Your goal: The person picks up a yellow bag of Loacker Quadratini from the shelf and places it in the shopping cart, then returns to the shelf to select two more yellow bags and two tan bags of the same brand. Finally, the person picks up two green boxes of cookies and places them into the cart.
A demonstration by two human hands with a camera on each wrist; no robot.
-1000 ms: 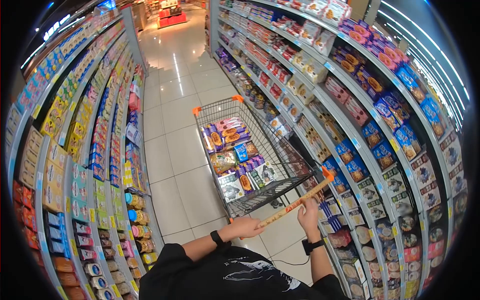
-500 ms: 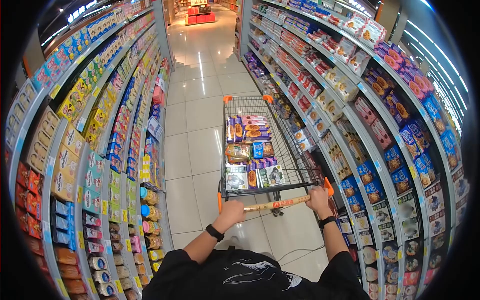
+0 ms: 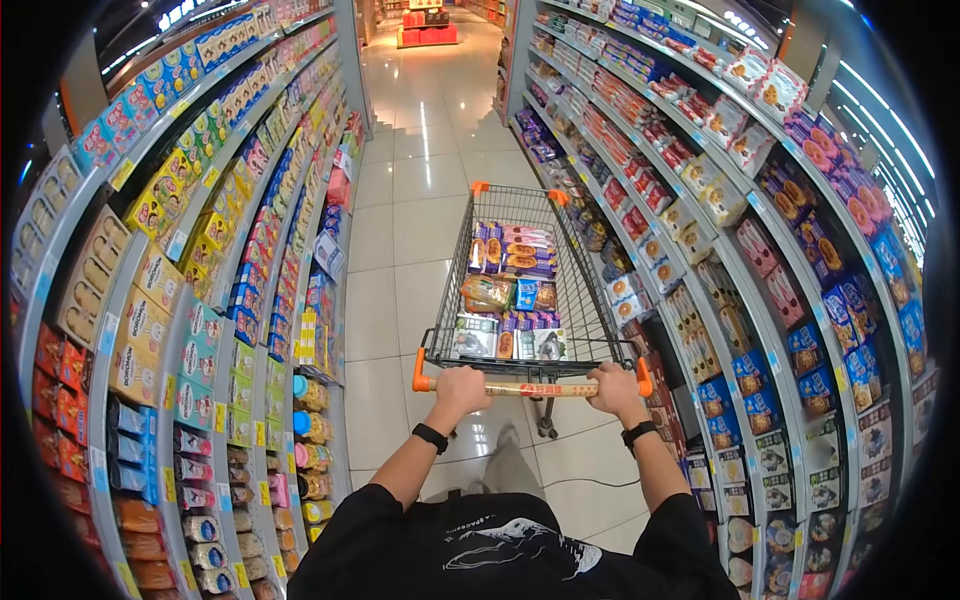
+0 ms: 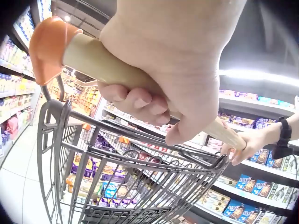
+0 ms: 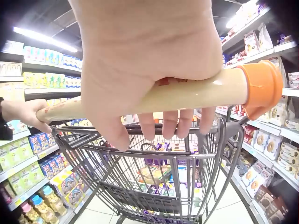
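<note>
A wire shopping cart (image 3: 590, 290) with orange corner caps stands in front of me. My left hand (image 3: 460, 390) grips the left part of its cream handle bar (image 3: 535, 389); in the left wrist view the fingers (image 4: 140, 98) curl round the bar. Toward the right end, my right hand (image 3: 616, 390) holds the same bar, palm on top and fingertips (image 5: 170, 128) showing below it. Inside the cart lie purple snack packs (image 3: 530, 262), a blue pack (image 3: 527, 293), a clear bag of brownish food (image 3: 487, 293) and white boxes with dark pictures (image 3: 477, 336).
Full shelves line the aisle on the left (image 3: 150, 310) and right (image 3: 720, 290), the right one close beside the cart. Shiny floor tiles (image 3: 420, 220) run ahead to a red display (image 3: 428, 35). A thin cable (image 3: 590, 482) hangs near my right side.
The cart has swung from slanting to nearly straight along the aisle. My right hand, earlier lower and loosely at the bar, now grips it; the view has turned left.
</note>
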